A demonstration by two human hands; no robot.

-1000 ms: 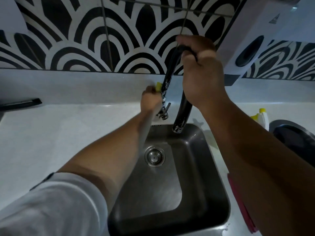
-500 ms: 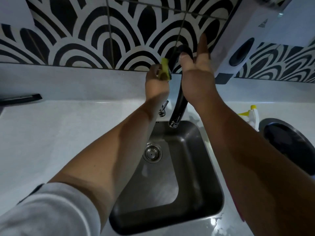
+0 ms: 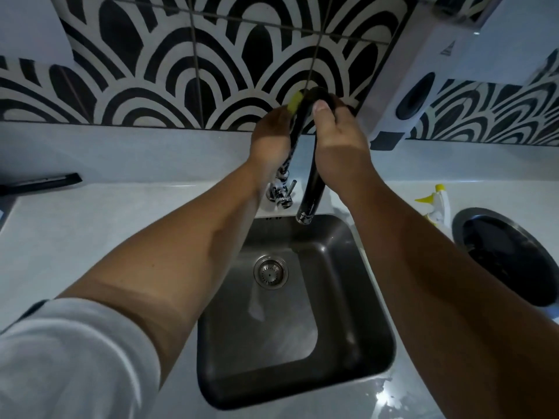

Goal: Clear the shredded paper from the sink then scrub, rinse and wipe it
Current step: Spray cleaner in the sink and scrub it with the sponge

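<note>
Fingers of left hand (image 3: 270, 137) curled round yellow sponge (image 3: 295, 101), pressed to tap (image 3: 311, 192) neck; right hand (image 3: 338, 137) wrapped over tap's arch. Sink (image 3: 363, 297) seen nearest, under forearms, set in counter (image 3: 90, 231). Bottle (image 3: 437, 207) stood right of sink. Tiles (image 3: 181, 71) behind.

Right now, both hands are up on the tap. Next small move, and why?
Probably slide the sponge down the neck of the tap toward its base. The left hand holds the sponge against the top of the bend, the right hand grips the bend to steady it, and the lower neck lies just below. The sink shows no paper and no water runs.
</note>
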